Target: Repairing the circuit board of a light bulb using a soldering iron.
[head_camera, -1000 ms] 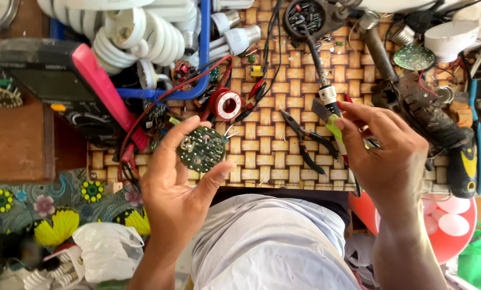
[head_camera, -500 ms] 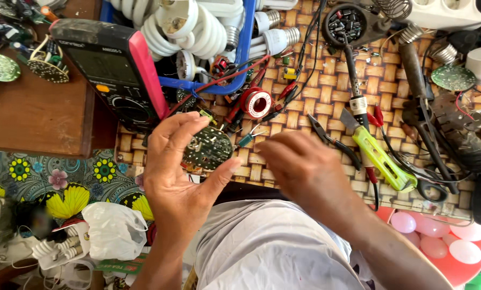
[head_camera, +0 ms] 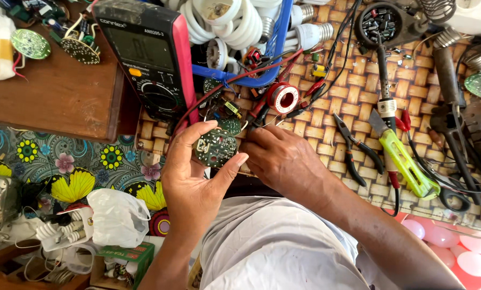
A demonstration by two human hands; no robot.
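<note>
Two hands are occupied: a round board is pinched by the left hand above the mat, face up for access; right hand fingertips are closed beside it, contents hidden.

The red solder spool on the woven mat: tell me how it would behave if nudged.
The red solder spool lies flat on one flange, so a nudge would probably slide it, not roll it. Tipped onto its rim, it would likely roll across the woven mat. The red and black leads beside it may snag it.
</note>
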